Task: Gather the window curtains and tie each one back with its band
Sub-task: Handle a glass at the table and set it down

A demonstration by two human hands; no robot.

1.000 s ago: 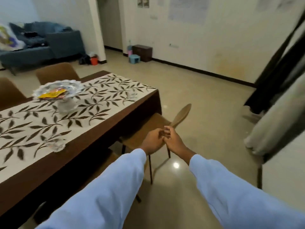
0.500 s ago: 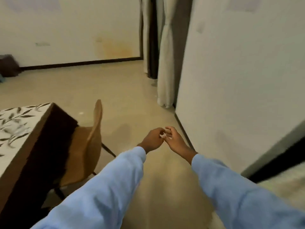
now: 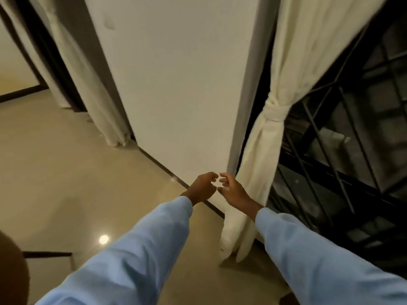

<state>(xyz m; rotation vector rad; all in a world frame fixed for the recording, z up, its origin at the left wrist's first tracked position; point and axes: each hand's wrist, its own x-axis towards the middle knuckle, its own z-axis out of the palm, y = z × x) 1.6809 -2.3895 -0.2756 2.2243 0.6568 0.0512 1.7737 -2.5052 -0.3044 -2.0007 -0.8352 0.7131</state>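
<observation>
The left hand point(image 3: 202, 188) and right hand point(image 3: 234, 193) hover almost fingertip to fingertip, fingers loosely curled, holding nothing. Just behind them a cream curtain point(image 3: 259, 155) hangs at the window's point(image 3: 356, 133) left edge, cinched by its band point(image 3: 275, 111). Past the wall's point(image 3: 176, 84) far corner, another curtain point(image 3: 92, 89) hangs loose.

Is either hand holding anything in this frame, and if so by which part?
Nothing is held. The left hand and right hand hover with loosely curled fingers, a gap between them, near the tied-back cream fabric curtain.
</observation>
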